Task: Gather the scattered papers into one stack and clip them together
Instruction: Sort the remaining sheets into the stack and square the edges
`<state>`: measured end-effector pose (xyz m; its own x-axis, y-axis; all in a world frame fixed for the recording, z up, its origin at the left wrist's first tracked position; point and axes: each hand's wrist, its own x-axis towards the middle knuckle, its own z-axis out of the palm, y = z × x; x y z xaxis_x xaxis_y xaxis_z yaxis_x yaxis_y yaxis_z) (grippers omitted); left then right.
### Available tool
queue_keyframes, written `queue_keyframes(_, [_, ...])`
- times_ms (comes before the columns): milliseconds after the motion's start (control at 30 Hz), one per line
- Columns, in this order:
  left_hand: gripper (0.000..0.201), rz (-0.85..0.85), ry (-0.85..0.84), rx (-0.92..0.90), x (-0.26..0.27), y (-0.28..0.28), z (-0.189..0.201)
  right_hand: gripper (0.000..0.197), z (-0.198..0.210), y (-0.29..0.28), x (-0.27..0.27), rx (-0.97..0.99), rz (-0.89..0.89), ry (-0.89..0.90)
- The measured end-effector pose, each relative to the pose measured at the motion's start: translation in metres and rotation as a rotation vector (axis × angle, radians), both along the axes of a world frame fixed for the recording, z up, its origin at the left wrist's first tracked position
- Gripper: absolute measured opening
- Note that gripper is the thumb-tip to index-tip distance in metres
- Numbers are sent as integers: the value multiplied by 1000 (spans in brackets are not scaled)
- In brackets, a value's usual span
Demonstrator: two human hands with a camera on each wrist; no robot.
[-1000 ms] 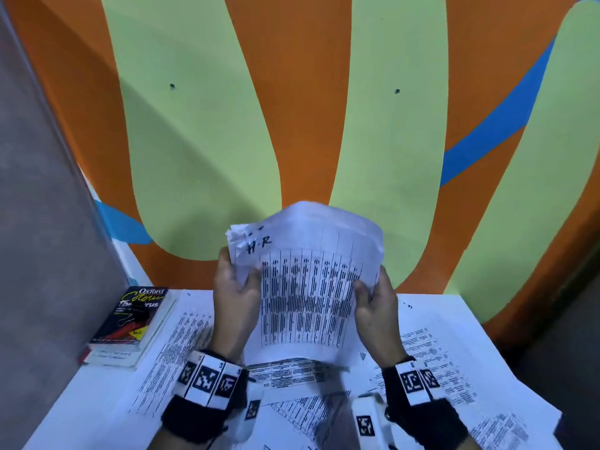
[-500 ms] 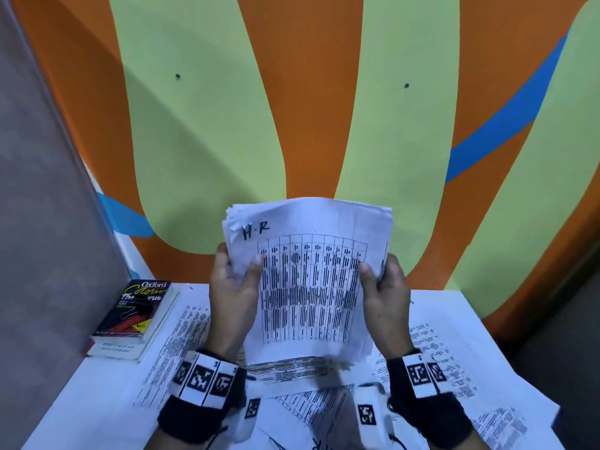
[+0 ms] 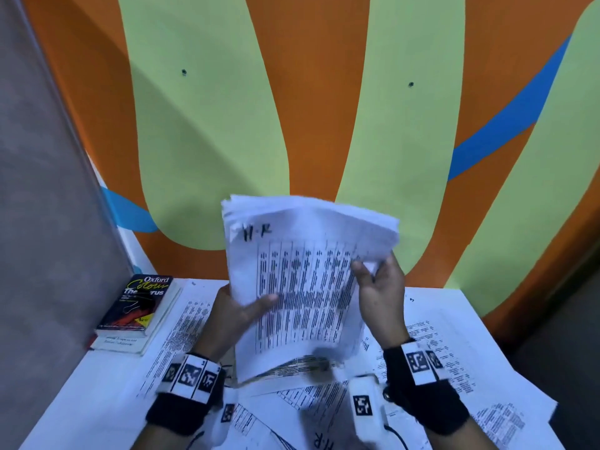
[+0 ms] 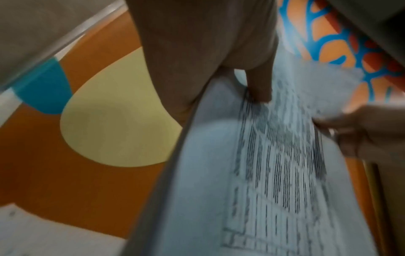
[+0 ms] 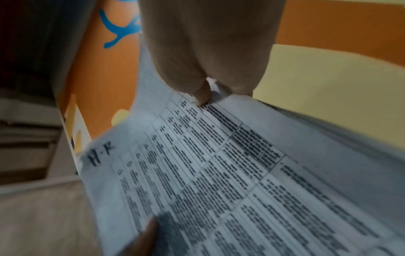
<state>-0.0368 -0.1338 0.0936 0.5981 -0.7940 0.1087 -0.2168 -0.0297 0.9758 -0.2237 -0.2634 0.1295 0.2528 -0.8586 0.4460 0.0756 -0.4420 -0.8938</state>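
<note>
Two hands on one paper stack, held upright above the table.
Left hand grips its left edge, right hand pinches the right edge; loose sheets underneath.

Two hands, the left hand and right hand, hold one stack of papers above several loose sheets on one table, beside two stacked books.

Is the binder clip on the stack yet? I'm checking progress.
No: the binder clip lies on the book, apart from the held stack.
</note>
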Motion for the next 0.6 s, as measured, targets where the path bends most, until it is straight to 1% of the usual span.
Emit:
queue_keyframes(33, [53, 34, -65, 53, 6, 0, -1, 18, 8, -3, 4, -19, -8, 6])
queue_keyframes(67, [66, 90, -117, 85, 11, 0, -2, 14, 12, -6, 8, -28, -11, 20])
queue_keyframes(100, [78, 150, -138, 89, 18, 2, -1, 11, 12, -12, 11, -17, -8, 31])
queue_keyframes(133, [81, 196, -146, 50, 25, 4, 2, 12, 7, -19, 14, 25, -9, 45])
queue_keyframes(167, [76, 251, -163, 17, 32, 8, 8, 17, -1, -26, 16, 74, -11, 82])
queue_keyframes(200, [71, 306, -177, -3, 38, 13, 16, 20, -15, -34, 17, 100, -13, 167])
queue_keyframes(233, [65, 360, -193, -16, 43, 19, 26, 24, -31, -40, 17, 99, -10, 322])
queue_keyframes(267, [58, 426, -216, -21, 50, 25, 32, 27, -48, -43, 17, 79, 16, 523])
queue_keyframes(333, [50, 552, -266, -42, 60, 36, 45, 35, -84, -45, 20, 27, 152, 911])
queue_keyframes(367, [48, 596, -302, -55, 65, 41, 48, 38, -98, -45, 25, 3, 217, 1059])
queue_keyframes(400, [44, 634, -339, -68, 68, 45, 53, 41, -109, -43, 34, -26, 268, 1165])
queue_keyframes(467, [41, 687, -409, -92, 73, 50, 54, 46, -122, -41, 57, -100, 316, 1276])
queue_keyframes(533, [42, 719, -411, -110, 76, 53, 53, 50, -127, -41, 83, -212, 326, 1348])
queue_keyframes(600, [43, 743, -399, -105, 81, 56, 49, 59, -132, -45, 109, -299, 350, 1431])
